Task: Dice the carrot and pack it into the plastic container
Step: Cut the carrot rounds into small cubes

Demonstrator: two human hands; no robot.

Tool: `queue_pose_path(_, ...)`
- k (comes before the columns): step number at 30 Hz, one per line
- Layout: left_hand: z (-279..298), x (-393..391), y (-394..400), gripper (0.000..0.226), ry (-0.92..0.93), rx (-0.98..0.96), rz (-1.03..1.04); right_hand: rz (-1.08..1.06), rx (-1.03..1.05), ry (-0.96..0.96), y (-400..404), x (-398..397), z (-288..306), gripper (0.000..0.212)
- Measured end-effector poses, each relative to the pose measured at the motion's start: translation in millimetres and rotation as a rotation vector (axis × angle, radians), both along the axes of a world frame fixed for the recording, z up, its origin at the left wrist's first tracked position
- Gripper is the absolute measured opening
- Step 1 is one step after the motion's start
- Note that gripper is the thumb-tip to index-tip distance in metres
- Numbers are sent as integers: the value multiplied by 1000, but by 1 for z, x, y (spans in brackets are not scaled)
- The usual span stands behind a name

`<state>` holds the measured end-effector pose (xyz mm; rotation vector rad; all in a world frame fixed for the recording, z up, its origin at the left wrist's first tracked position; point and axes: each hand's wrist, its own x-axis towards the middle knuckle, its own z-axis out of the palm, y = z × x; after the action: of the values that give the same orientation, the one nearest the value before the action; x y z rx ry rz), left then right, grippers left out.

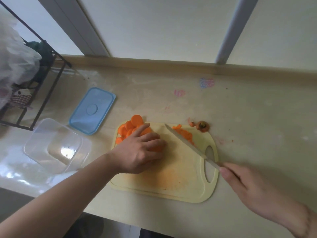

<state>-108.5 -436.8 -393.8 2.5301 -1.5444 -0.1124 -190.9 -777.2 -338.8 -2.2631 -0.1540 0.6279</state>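
A pale yellow cutting board (171, 176) lies on the counter. Round carrot slices (133, 127) are piled at its far left corner. My left hand (140, 152) covers part of the pile, its fingers curled round some orange slices. My right hand (247, 186) grips the handle of a knife (185, 143), whose blade slants across the board's right side, tip pointing away. Smaller cut carrot pieces (186, 134) lie just beyond the blade. The clear plastic container (54, 145) stands open to the left of the board.
The container's blue lid (92, 110) lies flat behind it. The carrot top (203, 126) and a small scrap sit on the counter past the board's far right corner. A black wire rack (34, 93) with plastic bags stands at the far left. A wall ledge runs along the back.
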Motion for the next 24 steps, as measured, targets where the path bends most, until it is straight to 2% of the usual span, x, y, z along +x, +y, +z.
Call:
queue_pose_path(3, 4, -11, -2, 13, -46, -267, 61, 66, -121, -90, 1, -14, 5, 46)
queue_pose_path(6, 18, -30, -12, 13, -11, -606, 303, 91, -257, -220, -3, -23, 4, 66)
queue_pose_path(8, 30, -34, -31, 17, 45, -679, 445, 115, -338, -314, -4, -25, 3, 72)
queue_pose_path(10, 42, -29, -48, 18, 121, -622, 498, 147, -373, -352, -3, -25, 4, 74)
queue_pose_path(12, 50, -22, -58, 17, 167, -519, 435, 209, -406, -383, -3, -22, 4, 73)
queue_pose_path(15, 53, -19, -81, 21, 224, -220, 315, 279, -478, -437, -4, -17, 5, 62)
queue_pose_path(17, 48, -20, -102, 30, 264, -90, 300, 298, -496, -513, -4, -15, 5, 59)
queue_pose_path(21, 34, -14, -121, 49, 288, 36, 392, 322, -528, -588, -2, -12, 7, 60)
queue_pose_path(24, 28, -12, -123, 61, 274, 110, 439, 335, -534, -556, -2, -9, 8, 60)
